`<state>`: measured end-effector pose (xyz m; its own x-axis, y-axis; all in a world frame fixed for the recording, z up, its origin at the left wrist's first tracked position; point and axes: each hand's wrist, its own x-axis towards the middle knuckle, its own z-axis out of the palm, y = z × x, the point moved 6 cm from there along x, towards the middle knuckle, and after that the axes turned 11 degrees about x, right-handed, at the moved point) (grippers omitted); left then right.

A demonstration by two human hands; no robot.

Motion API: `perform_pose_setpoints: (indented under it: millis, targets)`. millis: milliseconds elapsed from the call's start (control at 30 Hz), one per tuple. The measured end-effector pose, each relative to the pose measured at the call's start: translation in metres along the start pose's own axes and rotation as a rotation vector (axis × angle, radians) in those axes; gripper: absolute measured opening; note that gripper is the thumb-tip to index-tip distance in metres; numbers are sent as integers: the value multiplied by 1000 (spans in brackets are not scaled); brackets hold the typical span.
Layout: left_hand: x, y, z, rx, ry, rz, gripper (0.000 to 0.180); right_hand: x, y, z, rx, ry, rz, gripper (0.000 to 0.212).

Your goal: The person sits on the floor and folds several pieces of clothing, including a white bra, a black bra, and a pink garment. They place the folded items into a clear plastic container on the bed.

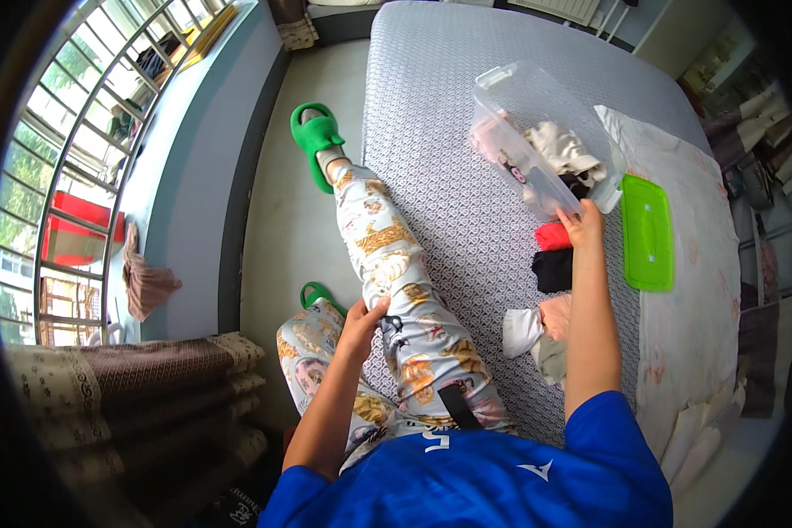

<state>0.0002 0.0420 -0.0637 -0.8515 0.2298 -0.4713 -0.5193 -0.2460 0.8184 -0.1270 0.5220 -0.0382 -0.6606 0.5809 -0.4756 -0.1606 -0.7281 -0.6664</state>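
Observation:
On the bed, a clear plastic storage box (493,88) lies with clothes inside: a cream garment (561,150), a pink one (493,136) and something dark. My right hand (583,224) grips its near end at the rim. Just below that hand are a folded red cloth (553,236) and a folded black cloth (552,271). Nearer to me, by my right forearm, lie white (521,333), peach and grey-green folded pieces. My left hand (361,327) rests against my patterned trouser leg (392,264), thumb apart from the fingers, with nothing seen in it.
A bright green lid (648,233) lies right of the box, partly on a pale pillow or sheet (691,290). Left of the bed runs a strip of floor (277,211), beside a barred window. A curtain (132,387) hangs at lower left. My feet wear green slippers (317,136).

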Motion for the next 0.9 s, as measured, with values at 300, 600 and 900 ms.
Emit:
perform_pose_setpoints:
  millis: [300,600,900]
  targets:
    - [12,-31,-1,-246,322,70,35,-158,126,-29,-523,-364,45,41]
    - [8,-33,-4,-398,244,29,33,-223,248,54,-972,-840,-60,71]
    - [1,-63,-26,-346,305,29,26,-234,237,56,-1004,-849,-79,71]
